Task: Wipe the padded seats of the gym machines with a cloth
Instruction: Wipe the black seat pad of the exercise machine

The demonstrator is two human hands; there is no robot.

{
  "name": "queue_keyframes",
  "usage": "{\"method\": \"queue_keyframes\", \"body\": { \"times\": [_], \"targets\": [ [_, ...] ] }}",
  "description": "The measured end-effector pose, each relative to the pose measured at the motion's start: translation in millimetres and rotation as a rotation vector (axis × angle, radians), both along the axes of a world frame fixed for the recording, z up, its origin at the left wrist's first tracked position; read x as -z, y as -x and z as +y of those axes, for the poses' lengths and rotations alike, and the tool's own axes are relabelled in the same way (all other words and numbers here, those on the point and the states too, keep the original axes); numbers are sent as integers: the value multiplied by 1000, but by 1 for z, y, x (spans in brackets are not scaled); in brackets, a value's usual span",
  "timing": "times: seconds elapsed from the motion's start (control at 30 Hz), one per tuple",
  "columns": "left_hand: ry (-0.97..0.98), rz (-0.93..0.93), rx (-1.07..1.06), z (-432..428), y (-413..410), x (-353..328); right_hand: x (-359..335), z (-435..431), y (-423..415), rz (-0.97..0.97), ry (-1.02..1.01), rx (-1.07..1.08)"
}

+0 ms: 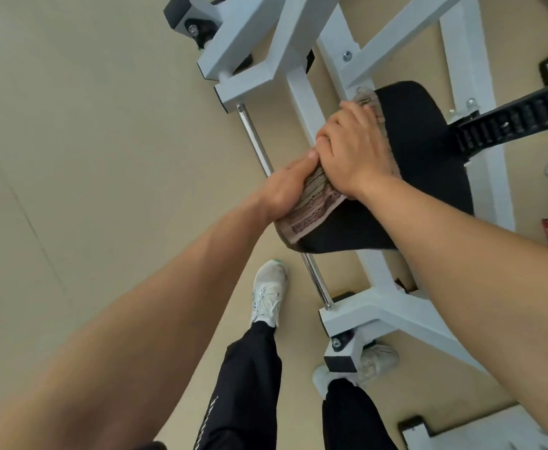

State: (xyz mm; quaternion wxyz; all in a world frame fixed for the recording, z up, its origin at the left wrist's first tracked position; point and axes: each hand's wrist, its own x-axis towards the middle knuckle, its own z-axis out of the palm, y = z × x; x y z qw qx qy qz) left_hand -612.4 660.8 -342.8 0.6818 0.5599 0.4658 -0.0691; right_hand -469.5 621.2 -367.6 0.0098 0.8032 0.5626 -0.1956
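Grip, right: my right hand [352, 151] lies palm down on the cloth [311, 203], fingers spread flat and pressing, not curled around anything.
Grip, left: my left hand [287, 190] clamps the near edge of the cloth, the thumb on top pointing toward the right hand; the fingers go under or around the edge where I cannot see them.
Hands together: they touch, left thumb tip against the base of the right hand.
Cloth: brownish, striped, folded; it runs along the left rim of the seat under both hands, with a frayed end showing past the right fingertips and a corner draped over the seat's near left edge.
Seat: black padded seat [428, 177], rounded, bare on its right half; my right forearm crosses its near end.
Frame: white metal frame [298, 69] beneath and around the seat, with bolts and black end caps.
Rod: shiny steel rod [256, 138] running beside the seat on its left, passing behind my left hand.
Black bar: ribbed black bar [519, 121] reaching in from the right edge to the seat.
Floor: plain tan floor [87, 141], smooth.
Feet: white shoes [267, 293] and black trousers [246, 384] stand just beside the frame's near foot.
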Motion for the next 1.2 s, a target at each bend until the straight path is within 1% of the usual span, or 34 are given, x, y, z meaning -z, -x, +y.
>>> {"method": "queue_keyframes", "body": {
  "times": [0.13, 0.2, 0.23, 0.3, 0.33, 0.4, 0.43, 0.5, 0.57, 0.63, 0.7, 0.77, 0.8, 0.93, 1.0, 1.07, 1.1, 1.13, 1.17, 1.2],
  "targets": [
    [-93, -117, -264, -64, 52, -1, -23, -49, 63, 83, -121, -37],
    [-72, -120, -353, -96, 65, -15, -29, -67, 92, 89, -176, -76],
    [-51, -116, -360, -110, 71, -18, -30, -78, 101, 77, -201, -111],
    [-42, -96, -305, -133, 80, -19, -25, -99, 101, 30, -253, -229],
    [-68, -79, -282, -140, 84, -16, -19, -110, 95, -3, -300, -298],
    [-239, -19, -255, -144, 87, -12, -4, -127, 82, -72, -426, -386],
    [-347, 30, -231, -143, 87, -11, 3, -132, 78, -101, -484, -391],
    [-491, 130, -151, -137, 85, -9, 14, -142, 74, -144, -533, -346],
    [-614, 170, -28, -133, 81, -11, 21, -152, 72, -176, -531, -279],
    [-806, 151, 135, -127, 80, -9, 29, -166, 66, -202, -480, -162],
    [-956, 94, 272, -114, 78, -2, 32, -177, 64, -202, -374, 11],
    [-1012, 58, 361, -91, 72, 5, 31, -175, 78, -197, -338, 185],
    [-1002, 34, 400, -77, 68, 5, 28, -169, 90, -199, -350, 226],
    [-832, -19, 483, -28, 61, 6, 15, -131, 146, -163, -451, 160],
    [-826, -18, 477, -20, 59, 9, 15, -118, 149, -166, -512, 183],
    [-856, 57, 453, -32, 58, 5, 22, -127, 135, -184, -548, 95],
    [-891, 83, 440, -44, 58, 3, 27, -137, 122, -205, -560, 31],
    [-975, 90, 450, -58, 60, 1, 32, -150, 107, -218, -560, -3],
    [-1102, 99, 529, -72, 61, -3, 38, -165, 90, -228, -542, 1],
    [-1224, 111, 675, -86, 63, -3, 44, -179, 73, -234, -510, 40]
  ]
}}
